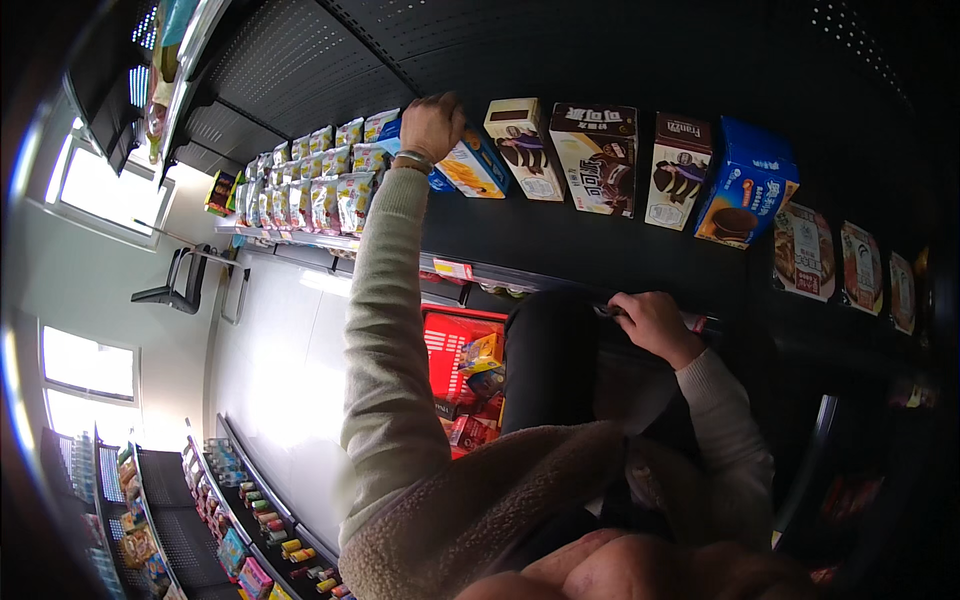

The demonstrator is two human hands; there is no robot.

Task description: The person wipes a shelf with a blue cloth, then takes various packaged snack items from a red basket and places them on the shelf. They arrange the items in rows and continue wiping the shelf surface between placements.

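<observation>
My left hand [433, 127], with a bracelet at the wrist, reaches to the upper shelf and grips the top of a blue snack box [474, 165]. Its fingertips are partly hidden behind the box. Another blue box [390, 135] shows just left of the hand. My right hand [654, 324] is curled over the front edge of the shelf [551, 289], near my knee. To the right of the left hand stand a cream cake box [526, 150], a brown pie box [595, 159], a second cream-and-brown box [677, 171] and a blue cake box [746, 182].
Rows of snack bags [319, 184] fill the shelf's left part. Round-faced food packs [804, 251] stand at the right. Below, a red shopping basket [446, 330] holds several packages. A black chair [180, 277] and another stocked shelf [262, 495] are across the aisle.
</observation>
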